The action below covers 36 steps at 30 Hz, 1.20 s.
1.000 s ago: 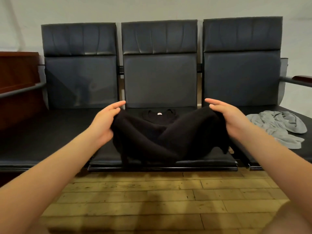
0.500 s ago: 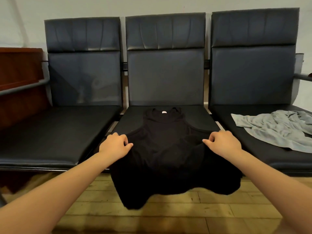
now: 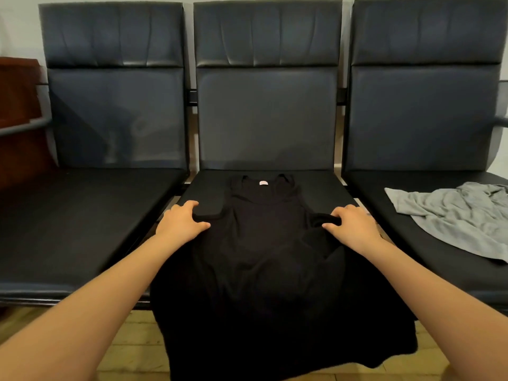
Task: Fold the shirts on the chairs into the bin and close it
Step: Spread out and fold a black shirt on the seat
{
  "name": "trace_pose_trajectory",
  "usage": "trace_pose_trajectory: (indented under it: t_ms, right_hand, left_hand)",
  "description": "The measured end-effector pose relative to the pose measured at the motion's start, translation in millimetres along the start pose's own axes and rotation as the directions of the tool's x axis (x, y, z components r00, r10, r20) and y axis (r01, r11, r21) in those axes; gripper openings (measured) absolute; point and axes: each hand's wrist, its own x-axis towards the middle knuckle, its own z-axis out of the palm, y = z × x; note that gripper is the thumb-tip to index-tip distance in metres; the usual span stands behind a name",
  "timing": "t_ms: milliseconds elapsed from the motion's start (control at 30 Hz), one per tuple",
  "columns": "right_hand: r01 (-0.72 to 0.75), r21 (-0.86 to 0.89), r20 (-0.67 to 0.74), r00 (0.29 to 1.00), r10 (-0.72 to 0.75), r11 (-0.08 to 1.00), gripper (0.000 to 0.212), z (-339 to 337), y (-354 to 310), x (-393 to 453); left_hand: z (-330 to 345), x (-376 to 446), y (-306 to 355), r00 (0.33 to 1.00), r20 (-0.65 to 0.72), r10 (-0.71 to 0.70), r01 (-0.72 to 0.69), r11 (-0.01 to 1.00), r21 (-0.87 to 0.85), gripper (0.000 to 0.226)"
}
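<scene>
Head view: step in hand, spreading the black tank top (image 3: 264,259) flat on the middle chair seat (image 3: 203,193) before the first fold; next move likely calls for turning one side inward. Left hand (image 3: 180,225) at 9 o'clock and right hand (image 3: 353,226) at 3 o'clock each pinch a side edge below the armholes. Neck label at 12 o'clock; hem hangs over the seat front. Grey shirt (image 3: 450,215) lies crumpled on the right chair. Bin not in view.

Free room: left seat (image 3: 82,229) bare, open approach from front.
Blocked: backrests (image 3: 266,86) wall off rear; grey shirt (image 3: 453,215) covers right seat; black shirt (image 3: 261,270) fills mid seat.
</scene>
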Motion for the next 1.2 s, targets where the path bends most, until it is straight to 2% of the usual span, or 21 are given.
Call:
trace_pose_trajectory:
  t_ms: [67,133,167,233,267,333,433,500,567,633,767,867,1000,1067,1133,1200]
  right_hand:
    - [0.02,0.246,-0.055,0.998,-0.007,0.969,0.018,0,6,8]
    - [-0.029,0.56,-0.065,0.995,0.079,0.828,0.01,-5,14,13]
    - [-0.06,0.658,-0.056,0.99,0.128,0.751,0.008,-9,18,17]
    - [-0.114,0.739,-0.036,0.977,0.208,0.664,0.005,-15,23,26]
    - [-0.125,0.742,-0.031,0.975,0.221,0.659,0.003,-17,25,31]
    - [-0.117,0.665,-0.051,0.978,0.202,0.738,0.004,-24,30,45]
    - [-0.069,0.571,-0.104,0.982,0.156,0.818,0.01,-35,32,64]
    - [-0.079,0.48,-0.059,0.991,0.122,0.874,0.012,-32,34,75]
    - [-0.076,0.264,0.066,0.996,0.061,0.962,0.013,-18,38,81]
    - [-0.045,0.131,0.109,0.994,0.031,0.99,0.019,-3,39,82]
    - [0.003,0.104,-0.109,0.994,0.009,0.995,0.026,10,26,88]
    - [0.026,0.101,-0.169,0.986,-0.009,0.994,0.027,17,4,110]
    - [0.071,0.223,-0.112,0.993,-0.047,0.972,0.031,28,-25,163]
    - [0.048,0.27,-0.074,0.997,-0.029,0.962,0.038,37,-38,189]
    - [-0.035,0.246,0.0,0.999,0.036,0.969,0.047,48,-46,210]
    - [-0.074,0.129,0.068,0.996,0.065,0.989,0.053,61,-52,222]
  left_hand:
    - [-1,8,-5,0.998,0.001,0.069,-0.069,0.997,-0.042,0.057]
    - [-4,14,-11,0.99,-0.075,0.123,-0.132,0.982,-0.132,0.042]
    - [-6,16,-13,0.983,-0.147,0.112,-0.141,0.968,-0.208,0.035]
    - [-14,21,-14,0.957,-0.29,0.011,-0.123,0.92,-0.372,0.029]
    - [-16,24,-13,0.939,-0.342,-0.046,-0.112,0.896,-0.429,0.028]
    - [-19,32,-8,0.913,-0.395,-0.104,-0.102,0.878,-0.467,0.028]
    - [-18,47,-7,0.915,-0.386,-0.114,-0.06,0.91,-0.41,0.028]
    - [-12,56,-13,0.956,-0.288,-0.057,-0.03,0.957,-0.29,0.028]
    - [-4,58,-17,0.987,-0.162,-0.003,-0.015,0.994,-0.107,0.029]
    - [4,58,-18,0.99,-0.138,0.023,-0.02,1.0,0.022,0.029]
    - [11,65,-9,0.985,-0.13,0.113,-0.102,0.991,0.088,0.035]
    - [15,86,2,0.984,-0.077,0.16,-0.157,0.987,0.045,0.036]
    - [23,132,28,0.983,-0.03,0.182,-0.184,0.979,-0.093,0.036]
    - [32,158,42,0.986,-0.006,0.167,-0.166,0.975,-0.147,0.038]
    - [45,181,51,0.988,0.008,0.157,-0.153,0.974,-0.166,0.043]
    - [57,197,56,0.987,0.002,0.159,-0.157,0.977,-0.146,0.051]
